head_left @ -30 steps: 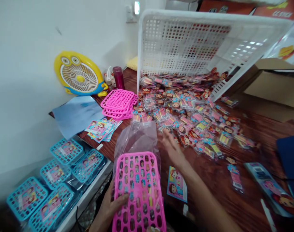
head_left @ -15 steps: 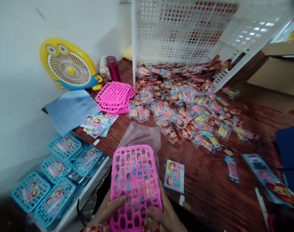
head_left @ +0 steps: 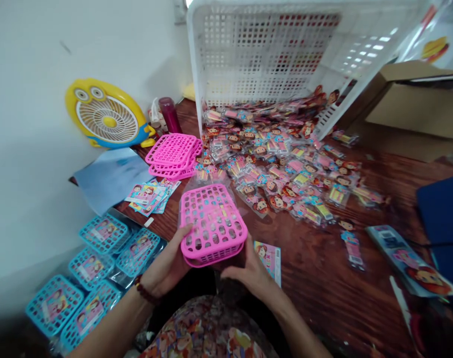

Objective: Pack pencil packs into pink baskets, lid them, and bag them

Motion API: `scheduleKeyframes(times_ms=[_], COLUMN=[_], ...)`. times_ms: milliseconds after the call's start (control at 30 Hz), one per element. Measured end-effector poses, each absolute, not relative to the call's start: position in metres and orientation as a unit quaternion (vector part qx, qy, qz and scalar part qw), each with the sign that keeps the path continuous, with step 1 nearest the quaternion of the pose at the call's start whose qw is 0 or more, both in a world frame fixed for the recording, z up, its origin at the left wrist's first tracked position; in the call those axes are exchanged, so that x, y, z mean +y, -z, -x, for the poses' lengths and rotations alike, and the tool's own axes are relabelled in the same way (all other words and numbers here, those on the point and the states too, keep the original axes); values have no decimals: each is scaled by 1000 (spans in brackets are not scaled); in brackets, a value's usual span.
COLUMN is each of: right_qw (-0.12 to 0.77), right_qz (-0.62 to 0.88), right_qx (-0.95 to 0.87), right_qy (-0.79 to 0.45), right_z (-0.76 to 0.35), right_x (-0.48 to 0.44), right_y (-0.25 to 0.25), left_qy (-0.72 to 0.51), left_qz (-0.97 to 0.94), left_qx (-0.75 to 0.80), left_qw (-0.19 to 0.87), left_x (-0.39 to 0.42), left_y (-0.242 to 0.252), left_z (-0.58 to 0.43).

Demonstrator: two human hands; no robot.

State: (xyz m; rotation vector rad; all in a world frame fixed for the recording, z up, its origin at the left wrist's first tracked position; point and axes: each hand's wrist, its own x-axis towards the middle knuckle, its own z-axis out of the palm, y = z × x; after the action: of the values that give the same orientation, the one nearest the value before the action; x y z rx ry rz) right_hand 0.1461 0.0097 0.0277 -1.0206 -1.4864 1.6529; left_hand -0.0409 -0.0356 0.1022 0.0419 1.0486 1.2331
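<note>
A pink plastic basket with a slotted lid is up in front of me over the table edge, its near side wall showing. Small packets show dimly through the slots, and a clear plastic bag sticks out around its far end. My left hand grips the near left corner, thumb on top. At the near right corner is my right hand, its fingers along the side and partly hidden, the thumb below the rim. A printed card lies on the table beside that hand, partly covered by it.
A heap of small bagged packets spills from a tipped white crate. Pink lids and cards lie at left, below a yellow fan. Blue baskets stand lower left. A cardboard box is at right.
The basket has moved up and away from me, and its near end has tilted up so the side wall shows. Both hands have shifted from its top to its near corners.
</note>
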Motion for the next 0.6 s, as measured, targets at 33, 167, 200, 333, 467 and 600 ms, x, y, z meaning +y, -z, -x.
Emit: scheduleKeyframes(times_ms=[33, 167, 200, 333, 467, 600], right_qw=[346, 368, 366, 345, 296, 191], right_qz=[422, 493, 499, 496, 451, 368], right_qx=[-583, -572, -565, -578, -668, -782], right_qy=[-602, -542, -546, -549, -513, -465], right_z=[-142, -121, -116, -107, -119, -151], right_x=[6, 0, 1, 1, 7, 38], right_y=[-25, -19, -18, -9, -10, -27], left_qy=[-552, -569, -567, -564, -489, -428], left_qz=[-23, -49, -56, -74, -143, -303], left_qx=[464, 462, 468, 517, 606, 781], left_qw=[692, 678, 675, 640, 610, 338], left_x=[-35, -38, -41, -56, -83, -113], left_y=[-101, -97, -95, -90, -79, -55], left_z=[40, 34, 32, 24, 32, 51])
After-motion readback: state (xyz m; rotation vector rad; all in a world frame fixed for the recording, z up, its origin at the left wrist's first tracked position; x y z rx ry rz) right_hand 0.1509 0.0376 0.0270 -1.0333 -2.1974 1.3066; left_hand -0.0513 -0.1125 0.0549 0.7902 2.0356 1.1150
